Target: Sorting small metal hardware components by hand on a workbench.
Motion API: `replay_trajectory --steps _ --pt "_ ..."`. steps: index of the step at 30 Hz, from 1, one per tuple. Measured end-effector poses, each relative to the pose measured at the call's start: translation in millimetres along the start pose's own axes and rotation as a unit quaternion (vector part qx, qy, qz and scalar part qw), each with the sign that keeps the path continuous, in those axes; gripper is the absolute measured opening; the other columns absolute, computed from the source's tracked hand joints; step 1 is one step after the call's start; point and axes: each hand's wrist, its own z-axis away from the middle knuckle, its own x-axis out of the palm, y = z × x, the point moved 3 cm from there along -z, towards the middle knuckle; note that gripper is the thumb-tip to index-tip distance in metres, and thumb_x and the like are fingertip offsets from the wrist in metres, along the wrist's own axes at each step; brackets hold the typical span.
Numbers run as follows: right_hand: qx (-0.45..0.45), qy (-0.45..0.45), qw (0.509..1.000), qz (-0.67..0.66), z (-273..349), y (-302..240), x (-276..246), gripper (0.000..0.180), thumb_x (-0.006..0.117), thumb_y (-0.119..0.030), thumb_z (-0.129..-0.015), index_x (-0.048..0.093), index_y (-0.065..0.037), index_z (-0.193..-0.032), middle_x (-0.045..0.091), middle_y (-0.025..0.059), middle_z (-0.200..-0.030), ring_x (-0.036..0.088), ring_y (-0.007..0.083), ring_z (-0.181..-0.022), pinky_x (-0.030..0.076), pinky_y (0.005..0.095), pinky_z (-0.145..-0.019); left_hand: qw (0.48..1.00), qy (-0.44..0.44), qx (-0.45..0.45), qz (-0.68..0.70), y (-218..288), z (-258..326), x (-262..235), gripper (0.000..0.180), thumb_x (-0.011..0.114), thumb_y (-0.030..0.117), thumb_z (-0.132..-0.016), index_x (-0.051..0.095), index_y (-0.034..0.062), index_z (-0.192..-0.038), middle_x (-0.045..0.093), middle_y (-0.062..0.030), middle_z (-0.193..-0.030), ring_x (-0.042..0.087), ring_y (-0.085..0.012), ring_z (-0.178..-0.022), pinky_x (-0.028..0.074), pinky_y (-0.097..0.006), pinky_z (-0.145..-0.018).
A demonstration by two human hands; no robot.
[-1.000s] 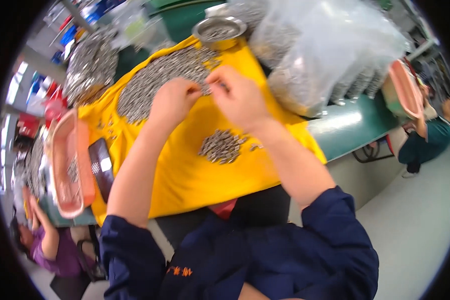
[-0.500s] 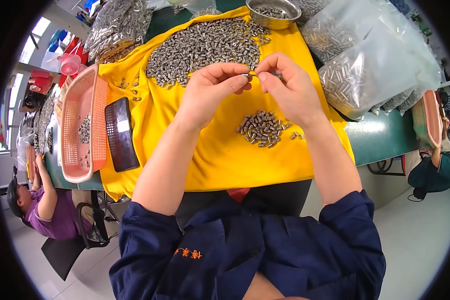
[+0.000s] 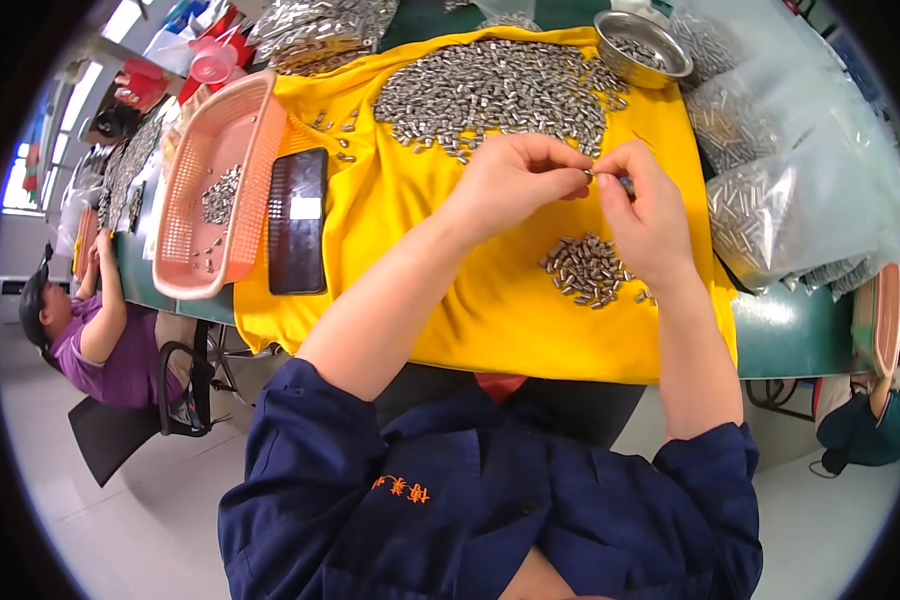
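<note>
The fingertips of my left hand (image 3: 520,185) pinch a small metal cylinder (image 3: 589,173), mostly covered by the fingers. My right hand (image 3: 647,210) is closed just beside it, thumb and forefinger meeting the left fingertips. Something slim with a dark greenish part (image 3: 627,186) shows inside the right fingers; its kind is hidden. Both hands hover over a yellow cloth (image 3: 450,310). Beyond them a wide pile of small metal cylinders (image 3: 490,90) is spread out. A smaller heap of the same cylinders (image 3: 582,270) lies nearer, below the hands.
To the left stand a pink plastic basket (image 3: 170,255) with some parts inside and a dark phone (image 3: 297,225). A metal bowl (image 3: 682,65) of parts sits at the back right. Bags of metal parts (image 3: 760,215) fill the right side. A person in purple (image 3: 110,345) sits at far left.
My view has shifted, so the cloth, piles and hands appear farther right. The hands have drawn closer together, and the thin rod seen between the fingertips hardly shows now.
</note>
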Motion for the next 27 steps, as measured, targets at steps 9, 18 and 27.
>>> replay_trajectory --steps 9,18,27 --pt "-0.002 -0.029 0.998 0.059 -4 7 6 0.007 0.05 -0.008 -0.079 0.049 -0.003 -0.084 0.056 0.0145 -0.07 0.055 0.0291 -0.062 0.042 0.0336 -0.055 0.929 0.064 0.144 -0.334 5 1 0 0.016 0.058 0.008 -0.073 0.062 0.0022 -0.087 0.064 -0.0115 -0.077 0.063 -0.019 -0.069 0.049 -0.027 -0.062" --pt "0.075 -0.025 0.997 -0.016 -2 5 -7 0.006 0.049 -0.003 -0.082 0.051 -0.001 -0.087 0.054 0.0034 -0.078 0.049 0.0094 -0.073 0.04 0.0224 -0.066 0.986 0.059 0.065 -0.14 -5 -6 -10 0.016 0.059 0.008 -0.078 0.06 0.0013 -0.092 0.064 -0.0039 -0.082 0.06 -0.0089 -0.074 0.048 -0.022 -0.068" --pt "0.072 -0.012 0.993 -0.088 -2 5 -6 0.006 0.051 -0.006 -0.08 0.051 -0.002 -0.085 0.053 0.0018 -0.07 0.045 0.0051 -0.059 0.038 0.0211 -0.051 0.986 0.058 0.076 -0.138 -1 -1 -10 0.016 0.06 0.005 -0.078 0.059 0.0008 -0.093 0.061 -0.0015 -0.079 0.054 -0.0052 -0.069 0.044 -0.018 -0.065"
